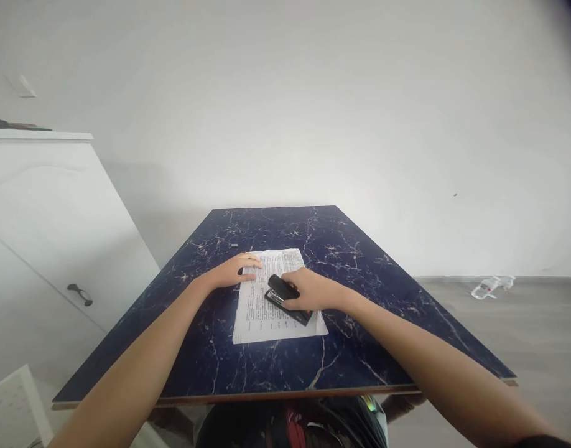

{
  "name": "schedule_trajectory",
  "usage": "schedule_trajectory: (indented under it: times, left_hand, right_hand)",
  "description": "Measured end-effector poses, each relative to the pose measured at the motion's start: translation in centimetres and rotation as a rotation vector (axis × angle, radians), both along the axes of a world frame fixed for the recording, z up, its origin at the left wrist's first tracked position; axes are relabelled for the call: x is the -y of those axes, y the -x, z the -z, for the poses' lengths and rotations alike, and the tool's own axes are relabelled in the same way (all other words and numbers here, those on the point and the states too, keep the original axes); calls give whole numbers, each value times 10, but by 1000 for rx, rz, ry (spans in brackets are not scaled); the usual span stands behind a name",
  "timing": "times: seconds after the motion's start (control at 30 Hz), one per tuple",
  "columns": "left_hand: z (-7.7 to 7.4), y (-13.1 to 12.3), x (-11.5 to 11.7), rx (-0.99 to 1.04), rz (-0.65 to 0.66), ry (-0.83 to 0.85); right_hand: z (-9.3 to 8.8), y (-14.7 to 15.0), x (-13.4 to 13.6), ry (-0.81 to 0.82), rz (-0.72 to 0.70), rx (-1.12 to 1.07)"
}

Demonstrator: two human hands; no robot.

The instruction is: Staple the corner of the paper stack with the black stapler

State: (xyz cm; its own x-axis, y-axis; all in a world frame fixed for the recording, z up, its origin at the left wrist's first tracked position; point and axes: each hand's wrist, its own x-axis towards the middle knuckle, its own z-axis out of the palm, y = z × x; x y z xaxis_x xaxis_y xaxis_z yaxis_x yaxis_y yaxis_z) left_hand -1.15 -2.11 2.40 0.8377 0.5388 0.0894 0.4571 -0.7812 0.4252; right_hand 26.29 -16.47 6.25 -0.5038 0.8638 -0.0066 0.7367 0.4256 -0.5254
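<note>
Right hand around a black stapler, left hand on the printed sheets

The hands are apart, the left one a little farther from the body than the right. The right hand is clamped on the stapler, thumb on the near side and fingers over the far side. The left hand holds nothing in its grasp; its fingers and thumb are parted and lie over the left edge of the sheets.

The relation that counts is the stapler's slant. Its long axis runs diagonally, one end pointing away and toward the left hand, the other back toward the body, below the right palm. The right hand is the nearer, being already on it; the left fingers are just beside its far end, without touching. The stapler is over the sheets, between the hands; whether it presses on them I cannot tell.

Beneath both hands is a dark blue, veined counter. Beyond the left hand lies a small grey piece, too small to identify.
</note>
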Motion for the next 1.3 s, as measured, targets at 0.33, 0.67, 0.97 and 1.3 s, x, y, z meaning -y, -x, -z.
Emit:
schedule_trajectory:
  times: [0.33, 0.67, 0.97, 1.3]
  left_hand:
    - [8, -1, -6, -4, -161, 5]
    - [3, -24, 12, 36, -103, 134]
    - [7, -23, 8, 81, -86, 134]
    - [8, -23, 8, 108, -109, 159]
  right_hand:
    - [27, -15, -50, -331, 182, -142]
    - [55, -27, -73, 52, 135, -712]
    - [52, -27, -66, 427, 170, -1071]
    - [61, -30, -72, 363, 144, -1143]
